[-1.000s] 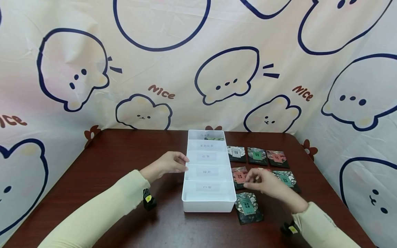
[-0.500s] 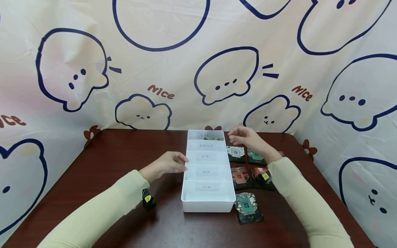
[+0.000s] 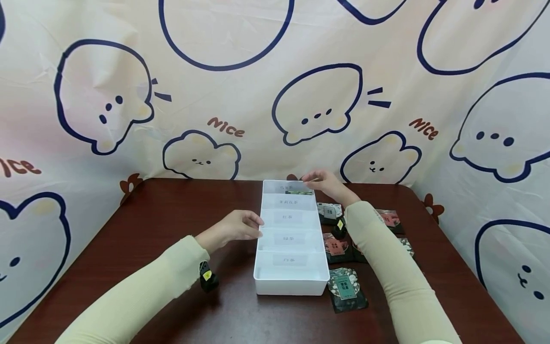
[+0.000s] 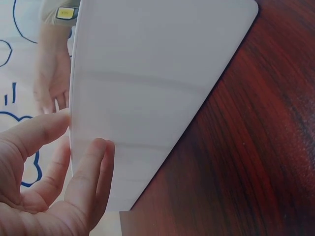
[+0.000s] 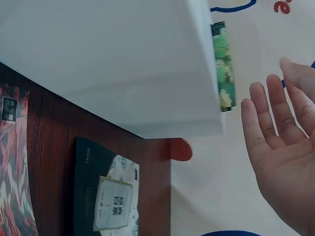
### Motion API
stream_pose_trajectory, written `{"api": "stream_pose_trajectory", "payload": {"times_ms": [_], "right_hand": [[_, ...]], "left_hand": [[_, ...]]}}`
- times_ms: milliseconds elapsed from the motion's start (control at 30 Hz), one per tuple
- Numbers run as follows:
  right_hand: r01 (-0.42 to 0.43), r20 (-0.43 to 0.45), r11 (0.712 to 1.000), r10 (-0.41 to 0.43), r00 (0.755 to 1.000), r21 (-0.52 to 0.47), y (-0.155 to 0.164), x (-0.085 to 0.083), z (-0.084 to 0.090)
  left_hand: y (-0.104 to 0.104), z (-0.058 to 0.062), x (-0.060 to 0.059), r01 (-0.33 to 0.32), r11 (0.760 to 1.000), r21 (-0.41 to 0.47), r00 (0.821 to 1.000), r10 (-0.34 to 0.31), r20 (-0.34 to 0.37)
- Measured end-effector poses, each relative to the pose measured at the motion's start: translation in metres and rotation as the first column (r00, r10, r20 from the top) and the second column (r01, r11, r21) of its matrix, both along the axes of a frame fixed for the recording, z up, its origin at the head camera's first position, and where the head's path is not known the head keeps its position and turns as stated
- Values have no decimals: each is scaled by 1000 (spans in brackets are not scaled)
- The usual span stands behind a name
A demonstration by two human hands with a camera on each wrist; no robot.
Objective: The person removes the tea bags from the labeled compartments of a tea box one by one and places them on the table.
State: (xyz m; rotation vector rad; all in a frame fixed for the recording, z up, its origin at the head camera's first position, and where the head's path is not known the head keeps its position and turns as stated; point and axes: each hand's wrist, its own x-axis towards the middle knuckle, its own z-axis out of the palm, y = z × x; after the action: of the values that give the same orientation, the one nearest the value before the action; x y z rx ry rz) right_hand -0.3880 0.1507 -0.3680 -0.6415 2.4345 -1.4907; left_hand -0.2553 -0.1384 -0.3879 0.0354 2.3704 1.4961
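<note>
Table (image 3: 150, 224): dark brown wood, cartoon cloth behind.
White tray (image 3: 291, 282): middle of frame, five labelled slots.
Green packet (image 3: 299, 192): lay in top slot.
Left hand (image 3: 235, 227): fingers straight, touched tray's left wall.
Right hand (image 3: 323, 182): released, empty, at tray's top right corner.
Tea packets (image 3: 346, 288): lay right of tray.

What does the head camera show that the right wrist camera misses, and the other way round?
Only the head view shows the left hand touching the white tray's side, the tray's labelled compartments and the packet nearest the person. Only the right wrist view shows the right hand's open palm with straight fingers. Both show the tray, the green packet in its far compartment and the dark table.
</note>
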Motion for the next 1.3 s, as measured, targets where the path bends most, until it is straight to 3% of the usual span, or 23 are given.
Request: {"api": "stream_pose_trajectory", "payload": {"times_ms": [233,733,1300], "right_hand": [[27,-2,997,-27,1000,71,-6,-3,-10],[50,87,991,-61,994,127,-6,-5,-17],[51,-7,967,-51,999,250,-11,-5,-16]], "left_hand": [[1,-1,1,1,1000,-19,1000,-1,-6],[0,-1,0,-7,1000,-7,1000,7,-6],[0,0,1,-11,1000,-4,1000,11,-3]]}}
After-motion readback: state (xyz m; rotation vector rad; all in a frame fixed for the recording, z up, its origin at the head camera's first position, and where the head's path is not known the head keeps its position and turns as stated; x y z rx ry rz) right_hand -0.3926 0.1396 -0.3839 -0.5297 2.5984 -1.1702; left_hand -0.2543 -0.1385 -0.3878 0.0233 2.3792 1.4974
